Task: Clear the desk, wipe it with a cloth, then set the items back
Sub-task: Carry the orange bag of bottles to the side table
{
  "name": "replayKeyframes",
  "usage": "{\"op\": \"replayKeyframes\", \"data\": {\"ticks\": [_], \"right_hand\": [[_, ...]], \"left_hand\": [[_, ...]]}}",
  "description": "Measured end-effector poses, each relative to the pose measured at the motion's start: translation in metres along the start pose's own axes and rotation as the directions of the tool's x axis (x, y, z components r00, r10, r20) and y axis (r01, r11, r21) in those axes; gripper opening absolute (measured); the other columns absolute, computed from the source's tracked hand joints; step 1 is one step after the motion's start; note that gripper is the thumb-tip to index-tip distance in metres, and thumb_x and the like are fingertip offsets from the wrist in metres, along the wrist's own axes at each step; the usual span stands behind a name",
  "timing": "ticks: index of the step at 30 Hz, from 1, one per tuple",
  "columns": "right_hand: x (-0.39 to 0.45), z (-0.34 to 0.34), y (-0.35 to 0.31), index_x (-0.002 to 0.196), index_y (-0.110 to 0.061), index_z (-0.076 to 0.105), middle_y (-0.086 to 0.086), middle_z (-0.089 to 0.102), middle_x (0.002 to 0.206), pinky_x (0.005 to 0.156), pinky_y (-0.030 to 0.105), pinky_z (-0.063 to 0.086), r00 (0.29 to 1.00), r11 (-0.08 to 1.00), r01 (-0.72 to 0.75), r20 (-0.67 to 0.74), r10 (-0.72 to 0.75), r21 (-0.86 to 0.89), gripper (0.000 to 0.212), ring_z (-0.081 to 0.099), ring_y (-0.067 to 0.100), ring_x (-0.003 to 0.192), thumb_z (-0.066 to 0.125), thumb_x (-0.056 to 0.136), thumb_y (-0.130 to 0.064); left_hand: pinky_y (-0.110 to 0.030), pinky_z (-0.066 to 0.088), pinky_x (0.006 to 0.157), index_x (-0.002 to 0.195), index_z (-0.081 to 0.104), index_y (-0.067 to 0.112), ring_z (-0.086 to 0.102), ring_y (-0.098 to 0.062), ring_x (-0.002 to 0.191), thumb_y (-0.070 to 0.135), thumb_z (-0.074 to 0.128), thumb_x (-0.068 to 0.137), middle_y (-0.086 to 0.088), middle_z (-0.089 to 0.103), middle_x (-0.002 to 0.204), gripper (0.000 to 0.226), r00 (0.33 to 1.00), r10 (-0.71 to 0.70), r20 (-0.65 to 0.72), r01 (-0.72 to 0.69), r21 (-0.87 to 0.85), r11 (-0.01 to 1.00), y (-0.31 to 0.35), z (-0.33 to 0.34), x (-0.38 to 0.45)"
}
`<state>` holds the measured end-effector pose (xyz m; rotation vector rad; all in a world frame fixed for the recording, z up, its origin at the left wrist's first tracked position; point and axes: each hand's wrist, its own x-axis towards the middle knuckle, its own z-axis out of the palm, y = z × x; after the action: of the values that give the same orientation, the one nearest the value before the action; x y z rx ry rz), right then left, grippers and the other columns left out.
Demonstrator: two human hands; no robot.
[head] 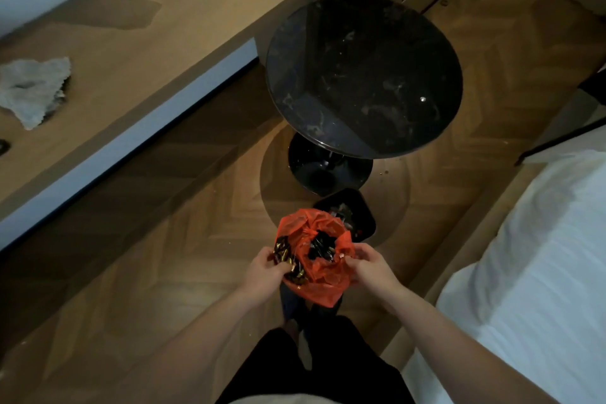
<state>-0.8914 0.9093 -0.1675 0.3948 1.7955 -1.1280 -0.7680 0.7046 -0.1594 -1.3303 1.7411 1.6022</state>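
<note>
both hands hold an orange plastic bag [319, 267] in the air above the wooden floor [164, 272], in front of the person's legs. the bag is gathered and knotted at its top, and dark wrapped pieces with gold glints show through its opening and its left side. the left hand [262, 269] has its fingers [278, 267] curled into the bag's left side, gripping the plastic and the wrappers there. the right hand [369, 267] pinches the bag's right edge, fingers bent round the plastic.

just beyond the bag, on the floor, stands a small black bin [360, 216] with litter in it, partly hidden by the bag. behind that is a round black side table [364, 75] on a pedestal base [328, 170], its glossy top smeared and dusty.

to the left runs the long wooden bench [147, 43], its near edge with a pale front band. a crumpled grey-white cloth [32, 88] lies on the bench near its left end, well apart from the bag. a small dark object at the picture's left edge is cut off and cannot be identified.

on the right, a bed [541, 256] with white bedding.
</note>
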Motion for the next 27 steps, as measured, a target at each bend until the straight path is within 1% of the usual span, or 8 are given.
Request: {"op": "replayKeyframes", "data": {"ticks": [5, 11, 15, 17, 19, 21, 23, 27], "right_hand": [[0.045, -0.013, 0.013, 0.114, -0.019, 0.065, 0.010, 0.072, 0.110, 0.071, 0.034, 0.059, 0.998, 0.998, -0.064, -0.025, 0.065, 0.011, 0.018, 0.072, 0.028, 0.097, 0.061, 0.102, -0.007], [0.107, -0.039, 0.028, 0.113, -0.023, 0.066, 0.011, 0.073, 0.113, 0.093, 0.054, 0.060, 0.987, 0.989, -0.147, -0.063, 0.146, -0.022, 0.020, 0.072, 0.031, 0.103, 0.065, 0.097, -0.011], [0.145, -0.058, 0.031, 0.114, -0.026, 0.066, 0.007, 0.074, 0.109, 0.092, 0.055, 0.060, 0.982, 0.983, -0.173, -0.087, 0.167, -0.058, 0.024, 0.072, 0.031, 0.102, 0.066, 0.093, -0.014], [0.173, -0.070, 0.038, 0.109, -0.029, 0.065, 0.006, 0.075, 0.106, 0.095, 0.054, 0.059, 0.982, 0.981, -0.174, -0.093, 0.167, -0.081, 0.023, 0.073, 0.029, 0.099, 0.066, 0.092, -0.014], [0.202, -0.079, 0.043, 0.108, -0.029, 0.065, 0.004, 0.074, 0.107, 0.099, 0.052, 0.057, 0.982, 0.980, -0.175, -0.094, 0.166, -0.091, 0.021, 0.072, 0.026, 0.100, 0.065, 0.094, -0.013], [0.235, -0.086, 0.049, 0.112, -0.026, 0.064, 0.003, 0.073, 0.108, 0.102, 0.050, 0.056, 0.981, 0.979, -0.183, -0.090, 0.175, -0.089, 0.022, 0.070, 0.023, 0.102, 0.063, 0.096, -0.010], [0.268, -0.091, 0.056, 0.108, -0.024, 0.063, 0.004, 0.071, 0.107, 0.105, 0.050, 0.053, 0.978, 0.974, -0.197, -0.086, 0.188, -0.112, 0.021, 0.068, 0.023, 0.104, 0.062, 0.097, -0.007], [0.324, -0.097, 0.072, 0.108, -0.031, 0.062, 0.002, 0.071, 0.111, 0.105, 0.051, 0.053, 0.976, 0.959, -0.214, -0.085, 0.202, -0.187, 0.024, 0.067, 0.025, 0.107, 0.064, 0.089, -0.017]], "left_hand": [[-0.040, 0.053, 0.097, 0.119, 0.057, 0.029, 0.068, -0.021, 0.101, 0.027, 0.072, 0.083, 0.006, 0.071, 0.107, 0.039, 0.997, -0.045, 0.060, 0.042, 0.059, 0.997, -0.004, 0.027, 0.049], [-0.036, 0.052, 0.100, 0.100, 0.059, 0.040, 0.067, -0.018, 0.102, 0.022, 0.072, 0.085, 0.014, 0.070, 0.099, 0.027, 0.996, -0.049, 0.075, 0.037, 0.152, 0.988, 0.000, 0.066, 0.124], [-0.044, 0.053, 0.102, 0.099, 0.061, 0.041, 0.070, -0.019, 0.103, 0.042, 0.072, 0.063, 0.009, 0.075, 0.103, 0.037, 0.992, -0.095, 0.085, 0.087, 0.094, 0.992, -0.037, 0.107, 0.207], [-0.044, 0.054, 0.099, 0.100, 0.062, 0.042, 0.070, -0.019, 0.101, 0.044, 0.072, 0.059, 0.008, 0.075, 0.105, 0.042, 0.992, -0.110, 0.063, 0.103, 0.111, 0.988, -0.043, 0.128, 0.235], [-0.033, 0.053, 0.085, 0.110, 0.061, 0.039, 0.067, -0.016, 0.096, 0.036, 0.074, 0.075, 0.008, 0.072, 0.106, 0.038, 0.992, -0.117, 0.042, 0.110, 0.143, 0.984, -0.016, 0.143, 0.235], [-0.018, 0.040, 0.067, 0.122, 0.054, 0.036, 0.058, -0.005, 0.084, 0.027, 0.069, 0.090, 0.013, 0.065, 0.099, 0.036, 0.994, -0.098, 0.045, 0.091, 0.149, 0.985, -0.006, 0.158, 0.252], [-0.013, 0.035, 0.063, 0.124, 0.047, 0.036, 0.051, 0.004, 0.079, 0.026, 0.067, 0.093, 0.018, 0.059, 0.095, 0.038, 0.991, -0.112, 0.068, 0.101, 0.145, 0.984, -0.007, 0.172, 0.276], [-0.033, 0.053, 0.092, 0.136, 0.050, 0.033, 0.064, -0.016, 0.098, 0.036, 0.070, 0.080, 0.007, 0.067, 0.110, 0.059, 0.993, -0.109, 0.044, 0.102, 0.131, 0.986, -0.008, 0.196, 0.319]]}}
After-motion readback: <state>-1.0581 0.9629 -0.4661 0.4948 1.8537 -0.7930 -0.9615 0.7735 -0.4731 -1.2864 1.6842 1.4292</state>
